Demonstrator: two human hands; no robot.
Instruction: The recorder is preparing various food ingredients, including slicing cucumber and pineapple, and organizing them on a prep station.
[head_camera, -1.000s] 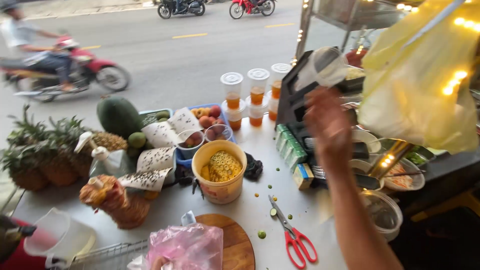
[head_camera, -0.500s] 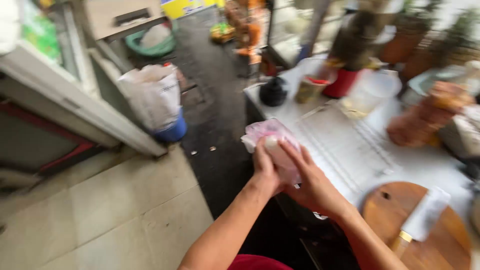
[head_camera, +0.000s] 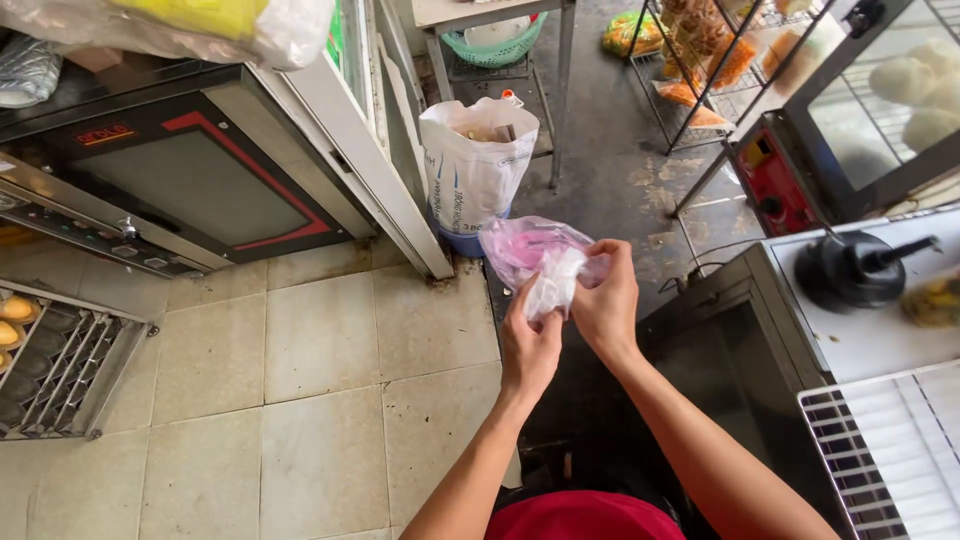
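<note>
Holding pink bag (head_camera: 530, 250) mid-air: left hand (head_camera: 528, 345) and right hand (head_camera: 607, 300) both pinch its bunched neck, apparently not knotted yet.

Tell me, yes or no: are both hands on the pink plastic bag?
Yes: the left hand and right hand both pinch the pink plastic bag at its neck.

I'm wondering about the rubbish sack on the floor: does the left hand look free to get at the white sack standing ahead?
Probably not right now. The left hand and right hand both grip the pink plastic bag, so it is occupied. The white sack stands open-topped beyond them, with nothing between.
</note>
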